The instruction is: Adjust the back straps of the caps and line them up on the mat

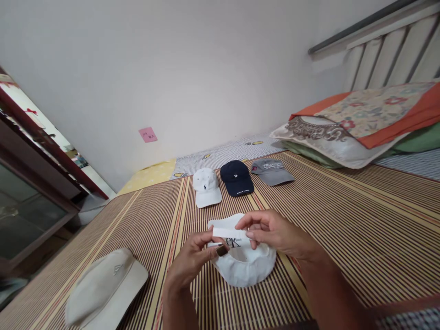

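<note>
A white cap with dark "CK" lettering lies on the striped mat in front of me. Its white strap is stretched between my two hands. My left hand pinches the strap's left end between thumb and fingers, with a small brownish metal-looking buckle at the thumb. My right hand is closed on the strap's right end, thumb against fingers. Both hands are above the cap and partly cover it.
Beyond are a white cap with a small logo, a navy cap and a grey cap. At the lower left lies a beige cap. Pillows are stacked at the right near a radiator. The bamboo-like mat spreads underneath.
</note>
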`<state>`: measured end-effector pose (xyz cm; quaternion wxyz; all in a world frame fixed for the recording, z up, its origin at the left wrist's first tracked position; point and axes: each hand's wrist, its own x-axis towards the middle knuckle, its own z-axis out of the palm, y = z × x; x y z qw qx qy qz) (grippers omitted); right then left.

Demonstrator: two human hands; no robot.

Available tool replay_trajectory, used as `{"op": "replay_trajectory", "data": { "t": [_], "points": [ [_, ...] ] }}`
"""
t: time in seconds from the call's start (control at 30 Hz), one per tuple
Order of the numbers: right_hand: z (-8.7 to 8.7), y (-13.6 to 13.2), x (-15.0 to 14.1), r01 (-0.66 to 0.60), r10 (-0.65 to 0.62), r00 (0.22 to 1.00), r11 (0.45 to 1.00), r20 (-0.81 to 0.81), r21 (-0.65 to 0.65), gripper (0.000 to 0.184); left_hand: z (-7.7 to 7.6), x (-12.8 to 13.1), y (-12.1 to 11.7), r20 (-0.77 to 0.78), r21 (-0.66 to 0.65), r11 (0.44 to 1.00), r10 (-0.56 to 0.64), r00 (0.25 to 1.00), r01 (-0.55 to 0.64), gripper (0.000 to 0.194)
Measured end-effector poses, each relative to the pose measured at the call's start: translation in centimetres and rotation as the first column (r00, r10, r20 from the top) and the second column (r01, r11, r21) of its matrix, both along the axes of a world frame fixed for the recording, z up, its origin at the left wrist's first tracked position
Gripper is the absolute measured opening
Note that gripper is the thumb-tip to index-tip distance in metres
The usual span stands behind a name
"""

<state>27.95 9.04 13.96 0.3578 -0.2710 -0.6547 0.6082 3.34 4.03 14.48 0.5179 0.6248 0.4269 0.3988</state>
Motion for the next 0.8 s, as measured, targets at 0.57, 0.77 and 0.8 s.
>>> {"op": "replay_trajectory", "data": {
  "t": [0.57, 0.77, 0.8],
  "points": [
    [0.8, -0.5, 1.9, -0.004, -0.022, 0.982, 0.991, 0.189, 0.136, 0.014, -0.5, -0.5, 0.2, -0.016, 0.033, 0.999, 0.01, 1.0, -0.009, 0.027],
    [0.6, -0.5, 1.8, -0.011, -0.018, 0.977, 0.991, 0.213, 0.134, 0.016, -0.5, -0.5, 0.3, -0.033, 0.019, 1.0, 0.025, 0.999, -0.025, 0.026],
    [0.7, -0.5, 1.7, -0.017, -0.013, 0.975, 0.991, 0.221, 0.134, 0.016, -0.5, -0.5, 0.2, -0.029, 0.01, 1.0, 0.024, 0.999, -0.024, 0.025]
  ]
}}
